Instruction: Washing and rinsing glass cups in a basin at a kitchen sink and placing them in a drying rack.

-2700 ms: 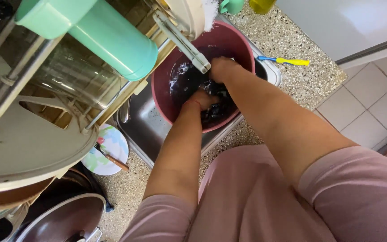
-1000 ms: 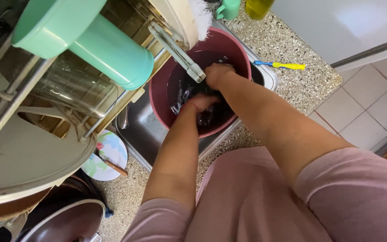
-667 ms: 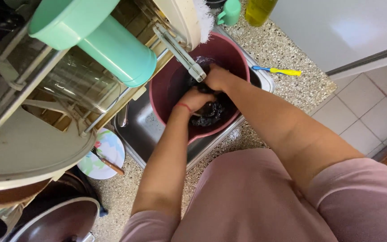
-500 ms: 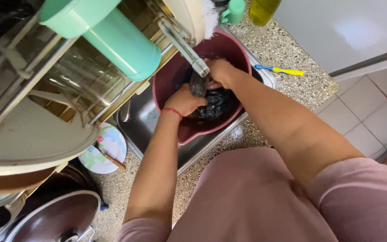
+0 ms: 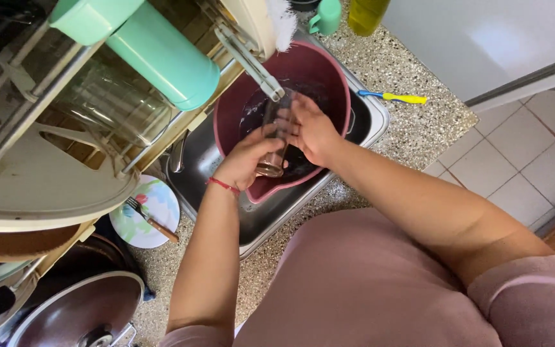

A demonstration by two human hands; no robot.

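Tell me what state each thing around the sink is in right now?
Glass tumbler: tilted, held under the tap.
Left hand: gripping the tumbler's base.
Right hand: fingers on the tumbler's upper part.
Tap: over the basin; running or not, cannot tell.
Maroon basin: sitting in the sink, holding dark water.
Fork: lying on a floral plate.
Toothbrush: lying flat on the counter.

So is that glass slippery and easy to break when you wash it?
Probably slippery: the clear glass sits under the tap, over dark water in the maroon basin. Likely fragile too, being see-through glass. That may be why the left hand and right hand both hold it.
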